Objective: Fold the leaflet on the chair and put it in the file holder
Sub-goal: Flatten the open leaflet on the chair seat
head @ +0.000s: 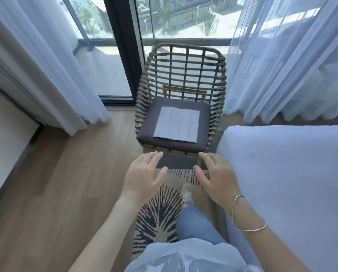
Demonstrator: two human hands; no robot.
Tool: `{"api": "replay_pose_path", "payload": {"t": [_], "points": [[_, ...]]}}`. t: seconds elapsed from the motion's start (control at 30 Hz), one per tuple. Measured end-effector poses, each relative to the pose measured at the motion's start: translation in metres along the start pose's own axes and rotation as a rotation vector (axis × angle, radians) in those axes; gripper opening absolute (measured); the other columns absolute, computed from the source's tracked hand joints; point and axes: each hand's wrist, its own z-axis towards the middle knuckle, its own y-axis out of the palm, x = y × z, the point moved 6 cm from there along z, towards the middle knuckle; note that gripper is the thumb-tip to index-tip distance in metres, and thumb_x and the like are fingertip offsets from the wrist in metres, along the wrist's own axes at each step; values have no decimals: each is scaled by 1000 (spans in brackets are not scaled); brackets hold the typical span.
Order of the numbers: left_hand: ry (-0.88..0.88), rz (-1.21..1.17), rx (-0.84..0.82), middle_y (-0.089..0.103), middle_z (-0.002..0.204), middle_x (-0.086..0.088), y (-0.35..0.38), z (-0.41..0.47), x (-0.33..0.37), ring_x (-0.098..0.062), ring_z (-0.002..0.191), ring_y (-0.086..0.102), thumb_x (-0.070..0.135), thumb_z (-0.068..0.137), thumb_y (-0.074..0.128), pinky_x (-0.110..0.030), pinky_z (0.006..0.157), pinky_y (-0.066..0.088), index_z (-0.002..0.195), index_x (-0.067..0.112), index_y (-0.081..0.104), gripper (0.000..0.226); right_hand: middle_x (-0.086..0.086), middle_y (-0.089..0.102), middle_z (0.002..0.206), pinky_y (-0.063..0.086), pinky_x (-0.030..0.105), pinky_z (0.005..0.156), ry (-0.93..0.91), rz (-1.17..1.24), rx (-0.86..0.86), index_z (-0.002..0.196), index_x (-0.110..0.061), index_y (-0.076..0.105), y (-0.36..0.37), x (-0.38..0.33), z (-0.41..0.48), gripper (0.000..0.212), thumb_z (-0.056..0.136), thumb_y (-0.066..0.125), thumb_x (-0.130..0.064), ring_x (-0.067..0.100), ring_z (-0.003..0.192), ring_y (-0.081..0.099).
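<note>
A white leaflet point(177, 124) lies flat and unfolded on the dark seat cushion of a woven rope chair point(181, 61) by the window. My left hand point(144, 173) hovers in front of the chair's front edge, fingers spread, holding nothing. My right hand point(216, 176), with thin bangles on its wrist, is held out level with the left, fingers apart and empty. Both hands are short of the seat and touch nothing. No file holder is in view.
A white bed point(286, 173) borders the chair on the right. Sheer curtains point(282, 55) hang on both sides of the glass balcony door point(123, 46). A black-and-beige patterned rug point(160, 214) lies on the wooden floor point(66, 193) under my feet.
</note>
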Motion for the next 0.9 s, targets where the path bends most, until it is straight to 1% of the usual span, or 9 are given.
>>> {"api": "replay_pose_path", "payload": {"t": [0.1,0.2,0.33,0.4,0.53,0.6,0.67,0.8,0.9], "points": [[-7,6,-9,64,131,-7,17,59,-14,-23,123,55,32,94,56,-37,101,43,133,8,59,45,11,67,122,50,45,93,7,-4,-10,128,-6,61,11,23,62,42,94,58,-32,29,112,60],[-19,21,-1,64,131,-7,26,128,-25,-23,123,55,30,95,58,-35,101,43,132,8,59,44,13,68,118,51,46,90,-9,-4,-10,126,-4,62,14,45,134,41,94,60,-30,32,108,61],[-18,24,-2,65,129,-6,26,224,-29,-23,121,57,28,93,60,-37,99,45,131,9,60,42,12,68,121,51,45,93,-1,-15,-2,125,-6,63,2,67,232,41,93,62,-30,30,112,60],[-14,25,13,65,128,-6,24,270,-30,-24,120,57,28,93,61,-39,99,46,130,9,60,42,14,68,119,50,44,93,-11,-21,22,123,-5,64,-6,75,276,40,92,62,-30,32,111,62],[-11,26,36,65,128,-6,21,347,-34,-23,120,57,33,93,56,-38,98,46,130,9,60,44,13,67,122,49,44,95,-33,-47,12,126,-5,62,-14,87,351,42,94,58,-32,31,113,60],[-15,21,31,65,128,-5,22,372,-40,-23,120,57,33,93,53,-37,98,45,130,9,60,45,12,67,123,49,45,96,-28,-39,0,128,-6,61,-10,90,377,42,95,56,-33,31,115,60],[-26,20,8,65,128,-6,29,390,-49,-24,119,57,32,93,55,-38,97,46,129,9,60,43,12,67,122,49,45,95,-24,-35,-16,127,-6,61,-2,93,396,42,95,55,-32,31,114,60],[-47,14,-79,65,129,-6,52,407,-69,-26,120,57,28,94,59,-39,97,45,130,9,60,40,11,67,121,48,43,92,7,-65,-100,127,-6,61,26,101,413,41,96,56,-32,31,110,61],[-37,7,-108,65,130,-4,61,419,-80,-24,120,56,28,95,58,-38,97,44,131,10,59,41,11,67,122,48,43,91,43,-64,-116,127,-7,61,38,107,422,41,95,56,-32,31,109,61]]}}
